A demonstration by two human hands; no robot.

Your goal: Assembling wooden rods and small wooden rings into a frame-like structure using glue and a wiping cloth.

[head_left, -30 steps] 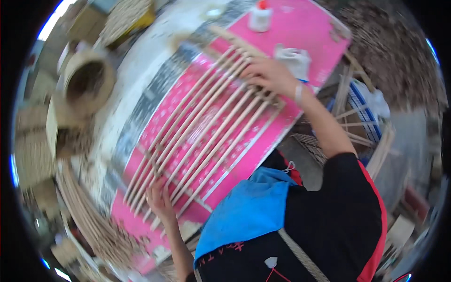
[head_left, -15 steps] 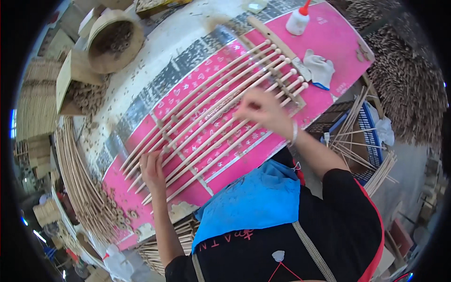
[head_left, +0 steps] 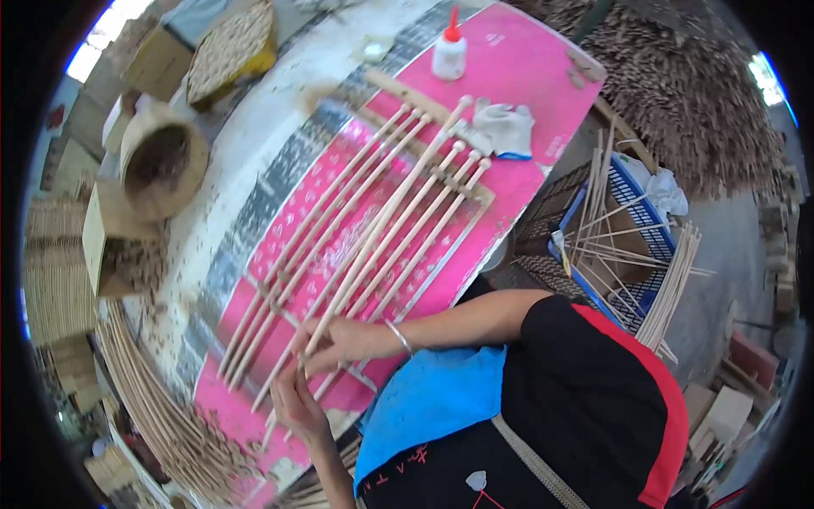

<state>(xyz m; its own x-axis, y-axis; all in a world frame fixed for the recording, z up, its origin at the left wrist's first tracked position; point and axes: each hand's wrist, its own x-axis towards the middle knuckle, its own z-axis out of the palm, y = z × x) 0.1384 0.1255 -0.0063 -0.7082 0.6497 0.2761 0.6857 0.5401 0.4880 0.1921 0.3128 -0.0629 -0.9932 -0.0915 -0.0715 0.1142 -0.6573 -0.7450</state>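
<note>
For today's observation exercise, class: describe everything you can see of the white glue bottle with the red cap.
The small white plastic glue bottle with a red pointed cap stands upright near the far end of the pink board. Its body is squat and rounded and narrows to the nozzle; the cap looks closed. It stands apart from the long pale wooden sticks and the crumpled white cloth. No hand touches it.

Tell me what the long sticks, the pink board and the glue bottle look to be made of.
Long sticks: pale, matte, probably bare wood or rattan. Pink board: smooth, slightly glossy sheet, likely plastic or laminate. Glue bottle: white plastic by its look, with a red nozzle.
</note>
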